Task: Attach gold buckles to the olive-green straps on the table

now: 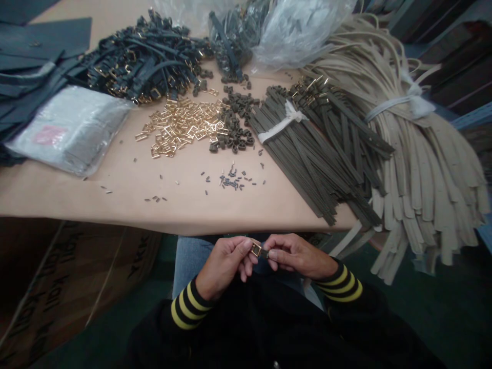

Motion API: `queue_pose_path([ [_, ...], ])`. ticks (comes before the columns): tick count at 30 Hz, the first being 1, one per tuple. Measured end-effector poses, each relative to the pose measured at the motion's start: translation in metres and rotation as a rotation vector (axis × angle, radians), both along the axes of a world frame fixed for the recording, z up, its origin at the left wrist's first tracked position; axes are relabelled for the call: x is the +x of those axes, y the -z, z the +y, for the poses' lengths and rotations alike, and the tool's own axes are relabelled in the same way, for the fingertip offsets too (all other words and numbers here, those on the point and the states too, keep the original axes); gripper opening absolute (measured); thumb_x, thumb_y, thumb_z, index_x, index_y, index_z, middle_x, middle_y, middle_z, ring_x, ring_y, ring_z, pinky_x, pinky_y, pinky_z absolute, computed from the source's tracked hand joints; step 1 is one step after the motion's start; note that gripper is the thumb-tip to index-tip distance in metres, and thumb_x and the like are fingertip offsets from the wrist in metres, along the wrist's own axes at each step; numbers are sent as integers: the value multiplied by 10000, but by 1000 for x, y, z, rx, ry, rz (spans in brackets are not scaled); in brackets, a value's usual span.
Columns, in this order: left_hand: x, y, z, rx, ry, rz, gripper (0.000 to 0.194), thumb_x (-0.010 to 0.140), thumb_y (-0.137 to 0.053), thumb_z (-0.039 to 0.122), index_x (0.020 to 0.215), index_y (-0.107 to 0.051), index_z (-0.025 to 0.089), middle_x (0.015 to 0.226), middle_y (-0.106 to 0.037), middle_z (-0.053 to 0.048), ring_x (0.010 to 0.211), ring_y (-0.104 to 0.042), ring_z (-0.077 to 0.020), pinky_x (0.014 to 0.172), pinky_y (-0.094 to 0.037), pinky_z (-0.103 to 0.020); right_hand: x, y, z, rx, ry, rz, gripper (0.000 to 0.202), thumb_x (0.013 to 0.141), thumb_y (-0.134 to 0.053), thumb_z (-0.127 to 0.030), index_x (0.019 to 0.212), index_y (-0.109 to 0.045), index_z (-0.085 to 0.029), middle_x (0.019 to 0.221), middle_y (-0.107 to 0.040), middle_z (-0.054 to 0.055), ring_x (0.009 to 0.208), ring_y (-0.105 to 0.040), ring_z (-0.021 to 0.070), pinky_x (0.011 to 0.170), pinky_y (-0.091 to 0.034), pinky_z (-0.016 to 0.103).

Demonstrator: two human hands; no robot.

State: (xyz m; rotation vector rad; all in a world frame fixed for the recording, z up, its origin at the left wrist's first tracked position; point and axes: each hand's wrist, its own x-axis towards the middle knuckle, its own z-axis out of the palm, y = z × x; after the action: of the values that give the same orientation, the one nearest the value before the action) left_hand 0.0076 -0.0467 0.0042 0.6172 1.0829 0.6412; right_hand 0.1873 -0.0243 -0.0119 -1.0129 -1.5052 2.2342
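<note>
Just below the table edge, over my lap, my left hand [229,260] pinches a small gold buckle [255,249] between thumb and fingers. Close beside it on the right, my right hand [295,255] holds a short dark strap [265,253] that meets the buckle. Most of the strap is hidden by the fingers. On the table in front lie a pile of gold buckles [188,123], dark strap loops [238,115] and scattered small dark pins [231,180]. A bundle of dark green straps [303,159], tied with a white band, lies to the right.
Dark straps with buckles [149,61] are heaped at the back left of the table [126,205]. A plastic-wrapped package [73,128] lies at the left, clear plastic bags [300,31] at the back. Long beige straps [430,164] hang over the right edge. A cardboard box [77,282] stands below left.
</note>
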Motion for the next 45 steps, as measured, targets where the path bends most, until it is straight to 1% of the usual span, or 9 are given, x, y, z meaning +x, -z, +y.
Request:
queue_pose_path([
  [8, -4, 3, -1, 86, 144, -53, 401, 759, -466, 442, 912, -601, 96, 515, -480, 29, 366, -386, -38, 327, -285, -152, 0, -1, 0, -15, -11, -6, 335, 774, -488, -455, 811, -489, -121, 575, -492, -27, 393, -310, 26, 371, -223, 157],
  [12, -1, 3, -2, 263, 300, 129, 414, 806, -374, 436, 706, -579, 91, 455, -424, 40, 366, -360, -38, 365, -283, -164, -8, -3, -1, 24, 81, 8, 324, 786, -469, -448, 777, -495, -125, 620, -501, -13, 425, -332, 34, 372, -235, 154],
  [14, 2, 6, -3, 276, 254, 196, 373, 799, -390, 427, 718, -556, 102, 476, -421, 44, 382, -365, -45, 367, -289, -166, -12, -4, -2, 71, 111, -28, 301, 802, -455, -420, 764, -499, -124, 635, -504, -8, 437, -339, 35, 375, -238, 152],
  [17, 5, 11, -4, 231, 19, 253, 282, 743, -499, 387, 872, -490, 137, 536, -443, 63, 389, -356, -41, 349, -275, -154, -15, -5, -3, 135, 117, -120, 252, 822, -434, -358, 773, -504, -121, 610, -501, -14, 426, -327, 33, 377, -234, 152],
  [19, 5, 12, -3, 210, -85, 263, 251, 712, -543, 370, 802, -456, 152, 528, -428, 78, 368, -330, -28, 336, -252, -145, -15, -6, -3, 162, 116, -143, 228, 825, -419, -326, 788, -507, -118, 609, -504, -12, 427, -329, 36, 386, -245, 154],
  [27, 6, 7, -2, 265, -17, 296, 188, 723, -520, 316, 669, -448, 151, 527, -436, 64, 411, -365, -38, 393, -301, -157, -19, -20, -3, 303, 61, -271, 214, 752, -500, -290, 864, -543, -112, 721, -568, 33, 595, -489, 103, 538, -392, 206],
  [34, 6, 2, -2, 339, -21, 372, 127, 739, -476, 272, 691, -456, 156, 593, -486, 34, 527, -450, -81, 493, -360, -193, -31, -16, -7, 297, 205, -382, 179, 798, -417, -232, 732, -550, -132, 621, -572, -3, 470, -467, 70, 490, -382, 185],
  [40, 3, 6, -2, 318, -95, 386, 147, 784, -439, 299, 737, -442, 160, 514, -415, 74, 414, -375, -57, 427, -320, -191, -31, -19, -4, 278, 206, -366, 189, 794, -437, -247, 749, -570, -120, 624, -577, 6, 471, -475, 69, 472, -378, 175],
  [45, 3, 8, -3, 309, -126, 343, 138, 794, -437, 287, 750, -430, 157, 509, -442, 77, 415, -453, -62, 449, -386, -200, -29, -17, -3, 329, 175, -392, 206, 800, -439, -245, 778, -602, -121, 588, -570, 3, 491, -497, 89, 488, -385, 189],
])
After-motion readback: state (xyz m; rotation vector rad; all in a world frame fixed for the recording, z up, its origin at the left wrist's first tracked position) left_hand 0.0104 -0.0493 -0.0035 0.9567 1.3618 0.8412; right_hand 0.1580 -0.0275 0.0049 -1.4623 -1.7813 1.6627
